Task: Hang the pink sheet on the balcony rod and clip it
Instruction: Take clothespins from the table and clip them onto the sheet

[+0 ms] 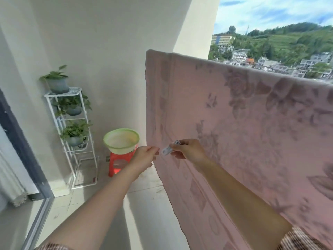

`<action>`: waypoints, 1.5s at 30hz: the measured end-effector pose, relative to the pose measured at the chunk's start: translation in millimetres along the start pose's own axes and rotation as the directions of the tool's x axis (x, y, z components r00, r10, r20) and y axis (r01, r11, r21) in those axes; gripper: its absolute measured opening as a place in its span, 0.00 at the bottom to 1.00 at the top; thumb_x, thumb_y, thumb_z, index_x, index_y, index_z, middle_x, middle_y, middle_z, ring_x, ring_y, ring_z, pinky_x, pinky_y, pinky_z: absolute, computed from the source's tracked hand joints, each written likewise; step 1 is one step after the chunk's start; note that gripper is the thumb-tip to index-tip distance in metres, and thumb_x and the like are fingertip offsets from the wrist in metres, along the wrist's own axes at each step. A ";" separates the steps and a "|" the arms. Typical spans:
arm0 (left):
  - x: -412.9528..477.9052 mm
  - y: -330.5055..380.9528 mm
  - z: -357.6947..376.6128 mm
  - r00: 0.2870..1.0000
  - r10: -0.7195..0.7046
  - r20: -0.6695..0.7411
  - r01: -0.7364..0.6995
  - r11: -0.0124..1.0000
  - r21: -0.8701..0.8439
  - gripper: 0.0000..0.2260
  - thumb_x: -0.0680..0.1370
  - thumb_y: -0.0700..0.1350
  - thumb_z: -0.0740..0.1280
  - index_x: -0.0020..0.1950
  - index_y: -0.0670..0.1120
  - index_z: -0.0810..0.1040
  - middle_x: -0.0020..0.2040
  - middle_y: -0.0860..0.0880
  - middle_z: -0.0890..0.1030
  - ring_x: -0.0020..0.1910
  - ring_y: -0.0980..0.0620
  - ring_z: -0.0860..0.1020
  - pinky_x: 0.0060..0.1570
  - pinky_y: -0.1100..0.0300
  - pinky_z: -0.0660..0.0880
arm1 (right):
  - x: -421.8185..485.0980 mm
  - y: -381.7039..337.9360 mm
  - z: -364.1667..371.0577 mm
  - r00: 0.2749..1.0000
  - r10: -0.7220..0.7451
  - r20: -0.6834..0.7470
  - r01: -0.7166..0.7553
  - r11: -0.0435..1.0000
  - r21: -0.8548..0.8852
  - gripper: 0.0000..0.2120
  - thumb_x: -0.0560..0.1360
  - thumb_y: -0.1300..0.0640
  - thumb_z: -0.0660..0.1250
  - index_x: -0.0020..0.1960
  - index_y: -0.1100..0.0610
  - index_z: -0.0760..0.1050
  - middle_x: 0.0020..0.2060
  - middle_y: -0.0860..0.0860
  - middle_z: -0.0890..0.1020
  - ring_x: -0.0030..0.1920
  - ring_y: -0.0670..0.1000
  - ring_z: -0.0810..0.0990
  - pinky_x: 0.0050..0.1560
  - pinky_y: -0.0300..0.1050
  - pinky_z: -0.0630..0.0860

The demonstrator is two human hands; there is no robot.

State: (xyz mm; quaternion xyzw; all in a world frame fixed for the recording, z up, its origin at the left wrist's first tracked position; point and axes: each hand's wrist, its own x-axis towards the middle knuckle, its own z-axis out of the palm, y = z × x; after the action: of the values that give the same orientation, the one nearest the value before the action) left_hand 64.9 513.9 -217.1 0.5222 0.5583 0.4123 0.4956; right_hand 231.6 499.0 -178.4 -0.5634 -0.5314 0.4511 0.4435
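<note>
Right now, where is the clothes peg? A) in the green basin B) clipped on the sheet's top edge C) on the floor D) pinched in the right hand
D: the right hand pinches the white clothes peg, low in front of the pink sheet.

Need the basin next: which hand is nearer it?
Left. The left hand sits just right of the basin; the right hand is farther right, pinching a clip.

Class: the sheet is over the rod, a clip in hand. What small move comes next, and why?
Probably raise the right hand with the white clip to the top fold of the pink sheet: the sheet already hangs draped, no clip shows along that fold, and the clip is held far below it.
</note>
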 end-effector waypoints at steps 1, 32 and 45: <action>24.5 3.4 -13.5 1.000 -0.004 -0.004 0.004 0.999 -0.044 0.09 0.79 0.48 0.63 0.43 0.47 0.79 0.45 0.47 0.80 0.38 0.52 0.75 0.43 0.57 0.70 | 27.5 -7.6 11.9 1.000 -0.010 0.007 0.010 1.000 0.009 0.08 0.73 0.61 0.70 0.49 0.65 0.80 0.36 0.55 0.82 0.34 0.48 0.81 0.34 0.34 0.78; 734.1 63.9 -229.8 0.999 -0.016 0.035 0.020 0.991 -0.132 0.13 0.76 0.54 0.67 0.55 0.47 0.77 0.44 0.47 0.80 0.37 0.52 0.77 0.38 0.61 0.73 | 757.7 -110.4 183.7 0.995 -0.089 -0.047 0.050 0.841 -0.539 0.07 0.73 0.61 0.67 0.50 0.61 0.81 0.36 0.48 0.79 0.39 0.47 0.76 0.38 0.35 0.71; 939.6 84.6 -187.2 0.917 -0.091 0.389 0.315 0.765 -0.562 0.21 0.79 0.59 0.59 0.64 0.45 0.66 0.52 0.43 0.77 0.40 0.47 0.82 0.38 0.61 0.77 | 901.7 -161.5 212.1 0.903 -0.426 0.053 0.151 0.198 -0.969 0.15 0.75 0.66 0.59 0.57 0.58 0.79 0.52 0.50 0.80 0.57 0.52 0.75 0.51 0.51 0.75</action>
State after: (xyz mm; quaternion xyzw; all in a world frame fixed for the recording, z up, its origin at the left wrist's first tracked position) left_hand -70.2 1466.2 -218.0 0.3310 0.3535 0.4178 0.7687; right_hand 17.2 1410.8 -95.9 -0.6507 -0.7352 -0.1237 0.1445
